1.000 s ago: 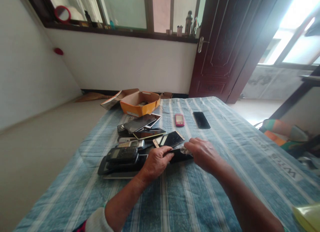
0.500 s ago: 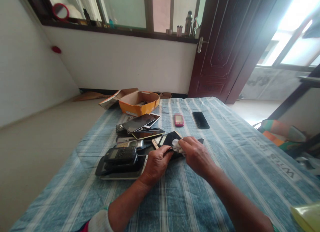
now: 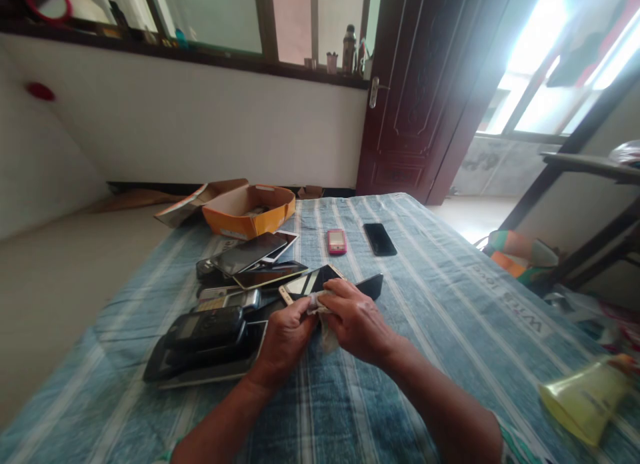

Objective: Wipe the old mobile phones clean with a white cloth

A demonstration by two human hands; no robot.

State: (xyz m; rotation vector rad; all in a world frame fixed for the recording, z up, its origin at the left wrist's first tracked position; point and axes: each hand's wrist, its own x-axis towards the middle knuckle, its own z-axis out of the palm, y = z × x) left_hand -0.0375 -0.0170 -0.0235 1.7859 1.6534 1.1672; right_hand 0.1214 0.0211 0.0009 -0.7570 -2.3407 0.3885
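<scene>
My left hand (image 3: 286, 337) is closed, thumb on top, around a dark phone that my fingers mostly cover. A dark flat end (image 3: 371, 287) juts out beyond my right hand; whether it belongs to that same phone I cannot tell. My right hand (image 3: 357, 321) pinches a crumpled whitish cloth (image 3: 327, 331) against the left thumb and fingertips, and part of it hangs below. Just behind both hands lies a gold-framed phone (image 3: 310, 282) with a shiny screen. Left of my left hand, a black handset (image 3: 205, 329) rests on larger dark and white devices.
Farther back on the left are piled phones (image 3: 253, 254) and a silver keypad phone (image 3: 227, 299). An open orange box (image 3: 250, 222) stands behind them. A pink phone (image 3: 337, 241) and a black phone (image 3: 380, 239) lie apart. Yellow plastic (image 3: 583, 401) is at right.
The view has swung right, so everything sits farther left. My right hand has brought the cloth nearer to me, over the left thumb, and more of the cloth hangs down.
</scene>
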